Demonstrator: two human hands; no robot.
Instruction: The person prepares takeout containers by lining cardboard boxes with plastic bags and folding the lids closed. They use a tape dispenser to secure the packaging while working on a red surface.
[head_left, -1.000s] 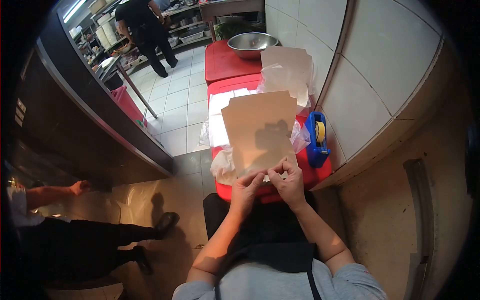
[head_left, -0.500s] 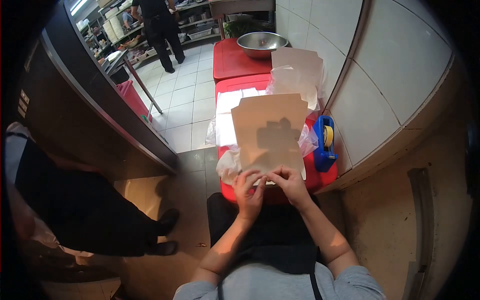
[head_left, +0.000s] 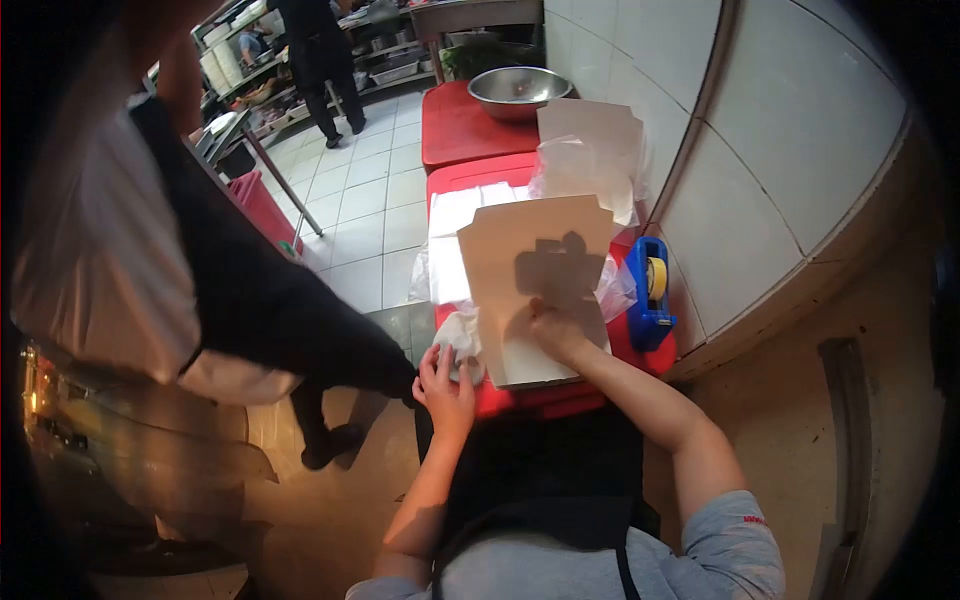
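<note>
An open cardboard box (head_left: 510, 235), its lid raised away from me, rests on a red lidded container (head_left: 500, 402). My right hand (head_left: 558, 335) reaches into the box with its fingers curled; whatever they hold, if anything, is too small to make out. My left hand (head_left: 447, 388) has its fingers spread at the box's left side, touching a crumpled white cloth (head_left: 460, 338). White folded papers (head_left: 455, 265) lie left of the lid. A blue tape dispenser (head_left: 648, 305) with yellow tape stands to the right.
A metal bowl (head_left: 520, 92) sits on another red container (head_left: 455, 125) farther back. Behind the open box are another cardboard piece (head_left: 610, 135) and clear plastic. A person in a dark apron (head_left: 240, 260) is close on the left; another person (head_left: 315, 60) stands farther off.
My right hand has moved forward into the box, and my left hand has moved left to the cloth. The box's front has opened out flat. The person on the left has come closer.
</note>
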